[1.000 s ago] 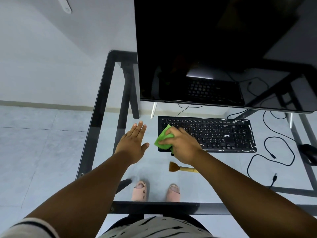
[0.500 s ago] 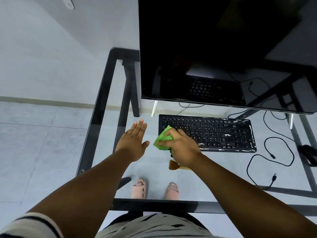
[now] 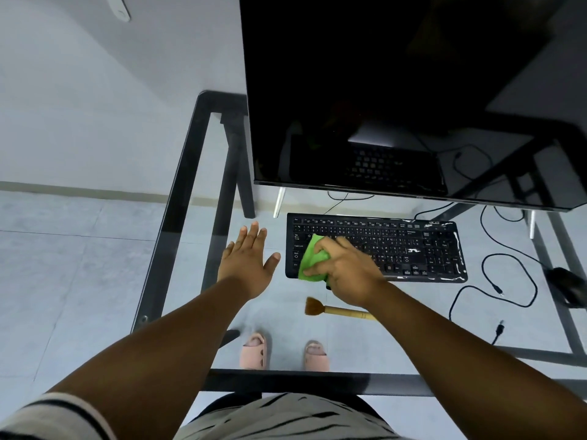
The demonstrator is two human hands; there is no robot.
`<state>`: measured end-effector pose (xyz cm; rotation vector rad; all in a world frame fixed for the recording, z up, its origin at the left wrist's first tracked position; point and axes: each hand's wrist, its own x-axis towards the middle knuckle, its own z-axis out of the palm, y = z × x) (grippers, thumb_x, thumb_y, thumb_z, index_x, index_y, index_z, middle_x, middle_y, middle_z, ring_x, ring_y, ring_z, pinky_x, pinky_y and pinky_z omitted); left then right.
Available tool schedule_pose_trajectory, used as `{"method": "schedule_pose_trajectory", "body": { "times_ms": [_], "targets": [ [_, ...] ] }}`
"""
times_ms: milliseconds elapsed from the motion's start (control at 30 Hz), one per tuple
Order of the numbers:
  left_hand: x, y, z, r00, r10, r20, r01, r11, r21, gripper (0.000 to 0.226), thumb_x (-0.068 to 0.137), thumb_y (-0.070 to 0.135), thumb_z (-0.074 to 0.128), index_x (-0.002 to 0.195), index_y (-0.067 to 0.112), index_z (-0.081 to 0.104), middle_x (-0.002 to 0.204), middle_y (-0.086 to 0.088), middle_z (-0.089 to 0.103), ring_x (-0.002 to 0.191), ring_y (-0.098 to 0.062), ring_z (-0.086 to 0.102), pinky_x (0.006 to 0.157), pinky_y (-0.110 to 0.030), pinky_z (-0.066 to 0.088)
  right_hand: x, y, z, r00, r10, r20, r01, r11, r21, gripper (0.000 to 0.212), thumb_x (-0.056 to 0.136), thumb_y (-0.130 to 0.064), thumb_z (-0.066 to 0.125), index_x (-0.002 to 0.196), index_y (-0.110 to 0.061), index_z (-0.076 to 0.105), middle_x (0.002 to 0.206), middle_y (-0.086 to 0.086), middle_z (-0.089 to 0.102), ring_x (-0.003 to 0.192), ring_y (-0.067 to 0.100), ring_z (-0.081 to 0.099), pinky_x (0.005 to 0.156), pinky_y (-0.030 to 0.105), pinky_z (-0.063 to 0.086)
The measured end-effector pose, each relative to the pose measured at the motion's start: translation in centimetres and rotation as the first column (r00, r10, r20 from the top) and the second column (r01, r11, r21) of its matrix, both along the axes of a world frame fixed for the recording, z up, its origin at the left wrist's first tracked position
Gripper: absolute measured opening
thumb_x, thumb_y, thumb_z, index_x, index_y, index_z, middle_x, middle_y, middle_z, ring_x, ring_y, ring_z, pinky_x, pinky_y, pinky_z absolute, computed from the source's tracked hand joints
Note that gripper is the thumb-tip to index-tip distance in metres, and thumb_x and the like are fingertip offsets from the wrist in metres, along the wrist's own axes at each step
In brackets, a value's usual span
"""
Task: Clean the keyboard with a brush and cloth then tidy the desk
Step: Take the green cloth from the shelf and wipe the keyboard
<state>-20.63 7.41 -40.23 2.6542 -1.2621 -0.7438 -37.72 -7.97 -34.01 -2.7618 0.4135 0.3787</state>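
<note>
Head view: glass desk [image 3: 190, 192] on a black frame, pale tiled floor [image 3: 63, 265] showing through, white wall behind. Monitor [image 3: 397, 90] fills the far side; keyboard [image 3: 413, 246] lies just before it. Right hand [image 3: 346, 268] grips a green cloth [image 3: 313, 260] on the keyboard's left end, hiding those keys. Left hand [image 3: 247, 262] rests flat near the left edge, fingers straight. Brush [image 3: 333, 309] lies nearer the front edge. Cables [image 3: 508, 281] and a mouse [image 3: 568, 284] sit toward the right edge.
</note>
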Motion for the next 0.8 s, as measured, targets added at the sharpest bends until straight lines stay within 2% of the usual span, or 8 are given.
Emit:
{"method": "schedule_pose_trajectory", "body": {
  "times_ms": [100, 233, 367, 467, 600, 700, 800],
  "targets": [
    [-0.9, -0.3, 0.1, 0.999, 0.045, -0.005, -0.045, 0.999, -0.004, 0.079, 0.094, 0.065, 0.024, 0.155, 0.022, -0.001, 0.161, 0.003, -0.012, 0.148, -0.018, -0.011, 0.119, -0.041, 0.003, 0.1, 0.4, -0.7, 0.999, 0.041, 0.013, -0.041, 0.999, 0.001, 0.06, 0.087, 0.0, 0.05, 0.121, -0.047, 0.063, 0.126, -0.009, 0.043, 0.105, 0.018, 0.037, 0.061, 0.028, 0.031],
    [-2.0, -0.4, 0.0, 0.996, 0.083, 0.031, -0.083, 0.997, 0.001, 0.081, 0.093, 0.066, 0.026, 0.155, 0.021, 0.0, 0.162, 0.003, -0.01, 0.149, -0.016, -0.01, 0.119, -0.041, 0.004, -2.0, -1.4, -1.0, 1.0, 0.004, -0.003, -0.004, 1.0, -0.001, 0.057, 0.087, -0.001, 0.05, 0.112, -0.048, 0.068, 0.127, -0.015, 0.045, 0.105, 0.017, 0.039, 0.061, 0.027, 0.035],
    [-3.0, -0.7, 0.2, 0.995, 0.089, 0.044, -0.088, 0.996, -0.024, 0.073, 0.097, 0.058, 0.026, 0.155, 0.021, -0.001, 0.162, 0.004, -0.01, 0.149, -0.015, -0.009, 0.12, -0.04, 0.003, -4.4, -2.9, -1.0, 0.998, -0.065, 0.019, 0.065, 0.998, 0.003, 0.054, 0.086, -0.001, 0.05, 0.107, -0.046, 0.071, 0.121, -0.014, 0.049, 0.102, 0.017, 0.042, 0.059, 0.029, 0.042],
    [-3.8, -0.9, 0.4, 0.995, 0.075, 0.07, -0.069, 0.995, -0.074, 0.067, 0.101, 0.049, 0.025, 0.155, 0.02, -0.002, 0.162, 0.004, -0.009, 0.149, -0.016, -0.008, 0.12, -0.039, 0.002, -4.0, -2.3, -1.0, 0.996, -0.078, 0.049, 0.078, 0.997, 0.009, 0.056, 0.087, -0.002, 0.053, 0.116, -0.048, 0.066, 0.122, -0.011, 0.047, 0.101, 0.018, 0.041, 0.064, 0.033, 0.05],
    [-4.5, -1.1, 0.3, 0.993, 0.052, 0.106, -0.041, 0.994, -0.102, 0.061, 0.102, 0.04, 0.023, 0.154, 0.021, -0.003, 0.162, 0.004, -0.009, 0.149, -0.015, -0.008, 0.12, -0.038, 0.002, -3.3, -1.4, -1.2, 0.998, -0.046, 0.03, 0.046, 0.999, 0.004, 0.061, 0.089, -0.004, 0.049, 0.123, -0.053, 0.058, 0.126, -0.013, 0.041, 0.105, 0.017, 0.037, 0.066, 0.032, 0.048],
    [-4.8, -1.3, 0.1, 0.992, 0.035, 0.121, -0.023, 0.995, -0.1, 0.06, 0.103, 0.035, 0.024, 0.154, 0.021, -0.004, 0.162, 0.005, -0.009, 0.149, -0.014, -0.008, 0.12, -0.038, 0.001, -4.7, -2.7, -1.2, 0.999, -0.049, 0.013, 0.049, 0.999, -0.001, 0.061, 0.088, -0.001, 0.049, 0.118, -0.053, 0.062, 0.123, -0.014, 0.043, 0.105, 0.017, 0.039, 0.063, 0.03, 0.044],
    [-5.1, -1.5, 0.1, 0.994, 0.03, 0.104, -0.018, 0.993, -0.121, 0.059, 0.103, 0.029, 0.026, 0.154, 0.022, -0.002, 0.162, 0.006, -0.007, 0.149, -0.014, -0.006, 0.12, -0.038, 0.003, -6.3, -4.4, -1.1, 0.992, -0.122, 0.022, 0.122, 0.992, 0.008, 0.056, 0.087, -0.001, 0.051, 0.11, -0.049, 0.069, 0.119, -0.014, 0.047, 0.102, 0.017, 0.042, 0.067, 0.035, 0.051]
  ]
}}
